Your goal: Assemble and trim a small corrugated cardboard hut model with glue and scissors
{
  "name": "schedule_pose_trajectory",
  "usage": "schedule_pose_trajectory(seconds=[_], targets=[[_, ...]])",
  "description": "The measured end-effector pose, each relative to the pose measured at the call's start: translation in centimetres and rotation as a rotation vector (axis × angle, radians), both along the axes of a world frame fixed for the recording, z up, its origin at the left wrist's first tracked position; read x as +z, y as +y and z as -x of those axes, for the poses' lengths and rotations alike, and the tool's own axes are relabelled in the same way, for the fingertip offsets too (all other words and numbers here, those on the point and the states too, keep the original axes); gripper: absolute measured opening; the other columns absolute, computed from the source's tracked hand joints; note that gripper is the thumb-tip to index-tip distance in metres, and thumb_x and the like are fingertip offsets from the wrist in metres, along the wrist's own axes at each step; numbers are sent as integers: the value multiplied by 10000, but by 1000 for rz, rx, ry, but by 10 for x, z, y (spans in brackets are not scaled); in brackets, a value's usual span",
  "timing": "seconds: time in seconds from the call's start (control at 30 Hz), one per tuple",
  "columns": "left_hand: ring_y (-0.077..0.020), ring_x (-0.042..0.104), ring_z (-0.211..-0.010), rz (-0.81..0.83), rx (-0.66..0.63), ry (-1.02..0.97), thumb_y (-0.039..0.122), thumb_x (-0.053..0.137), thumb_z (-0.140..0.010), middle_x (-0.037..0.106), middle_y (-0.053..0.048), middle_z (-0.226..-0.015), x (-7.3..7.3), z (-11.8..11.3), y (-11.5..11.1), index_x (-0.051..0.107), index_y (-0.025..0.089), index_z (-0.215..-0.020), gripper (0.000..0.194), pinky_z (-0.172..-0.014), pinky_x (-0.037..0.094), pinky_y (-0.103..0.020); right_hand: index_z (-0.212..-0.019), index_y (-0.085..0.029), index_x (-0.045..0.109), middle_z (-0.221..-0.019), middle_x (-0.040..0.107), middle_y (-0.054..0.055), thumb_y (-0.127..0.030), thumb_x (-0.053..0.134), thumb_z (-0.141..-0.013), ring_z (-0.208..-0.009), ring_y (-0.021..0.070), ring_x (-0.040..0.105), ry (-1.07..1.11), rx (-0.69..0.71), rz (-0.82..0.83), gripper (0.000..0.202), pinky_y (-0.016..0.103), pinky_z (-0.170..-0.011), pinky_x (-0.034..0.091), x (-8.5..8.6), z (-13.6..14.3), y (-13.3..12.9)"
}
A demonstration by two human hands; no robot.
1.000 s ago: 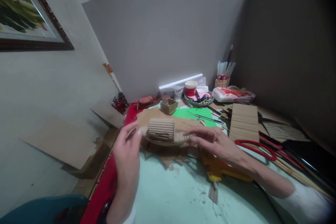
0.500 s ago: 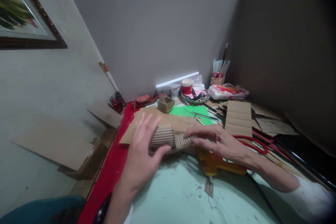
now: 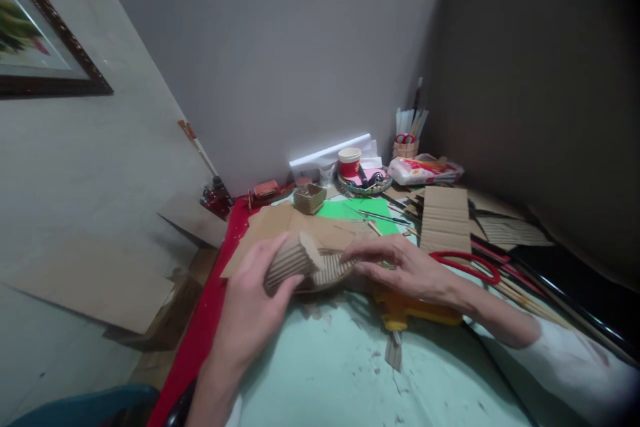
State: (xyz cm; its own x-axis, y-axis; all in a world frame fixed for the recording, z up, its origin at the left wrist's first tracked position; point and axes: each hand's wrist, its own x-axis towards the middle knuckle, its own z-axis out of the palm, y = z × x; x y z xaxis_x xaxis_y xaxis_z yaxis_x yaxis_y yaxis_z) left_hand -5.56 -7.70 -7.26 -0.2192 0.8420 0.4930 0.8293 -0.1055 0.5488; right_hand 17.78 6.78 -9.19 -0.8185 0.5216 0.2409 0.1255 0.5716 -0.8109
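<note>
My left hand (image 3: 253,300) is closed around a ridged block of corrugated cardboard (image 3: 291,263), thumb in front and fingers behind, its right end tilted up. Right beside the block lies a low, curved-edged corrugated cardboard piece (image 3: 330,269). The thumb and fingers of my right hand (image 3: 407,270) close on that piece's right edge. Their fingertips partly hide it. Below my right hand lies a yellow glue gun (image 3: 423,310), its nozzle toward me over a small cardboard strip (image 3: 394,355).
Flat cardboard (image 3: 250,237) and a green sheet (image 3: 340,209) lie behind my hands, near a small cardboard box (image 3: 309,199). Red-handled scissors (image 3: 465,267) and a cardboard panel (image 3: 445,220) are at right. A red paper cup (image 3: 349,163) stands on a tray at the back.
My left hand has closed around the corrugated block and tilted it, lifting its right end. More of the lower piece shows. My right hand stays at its edge. The camera view has shifted slightly.
</note>
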Motion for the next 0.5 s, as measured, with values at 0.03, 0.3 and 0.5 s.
schedule_pose_trajectory(seconds=[0.03, 0.3, 0.5], targets=[[-305, 641, -1178, -52, 42, -40, 300, 725, -888, 700, -116, -1296, 2, 1, -1, 659, 209, -1329, 455, -1047, 473, -496, -1115, -160, 774, -1079, 792, 85, -357, 582, -955, -999, 276, 728, 0, -3, -5, 318, 372, -881, 558, 0, 1, 0], [-215, 716, -1031, -449, 84, -960, 325, 839, -812, 792, -19, -1108, 13, -7, -3, 720, 252, -1264, 473, -886, 576, -288, -1133, -167, 770, -1092, 797, 76, -335, 584, -960, -996, 261, 733, 28, 5, -50, 306, 354, -860, 565, -3, 13, 7], [-152, 746, -827, -518, 116, -1444, 204, 697, -876, 834, -6, -952, 25, -6, -2, 807, 214, -1062, 216, -764, 637, -225, -1103, -162, 768, -1045, 806, 58, -310, 573, -945, -936, 231, 755, 61, -5, -79, 292, 314, -812, 591, 4, 15, 6]])
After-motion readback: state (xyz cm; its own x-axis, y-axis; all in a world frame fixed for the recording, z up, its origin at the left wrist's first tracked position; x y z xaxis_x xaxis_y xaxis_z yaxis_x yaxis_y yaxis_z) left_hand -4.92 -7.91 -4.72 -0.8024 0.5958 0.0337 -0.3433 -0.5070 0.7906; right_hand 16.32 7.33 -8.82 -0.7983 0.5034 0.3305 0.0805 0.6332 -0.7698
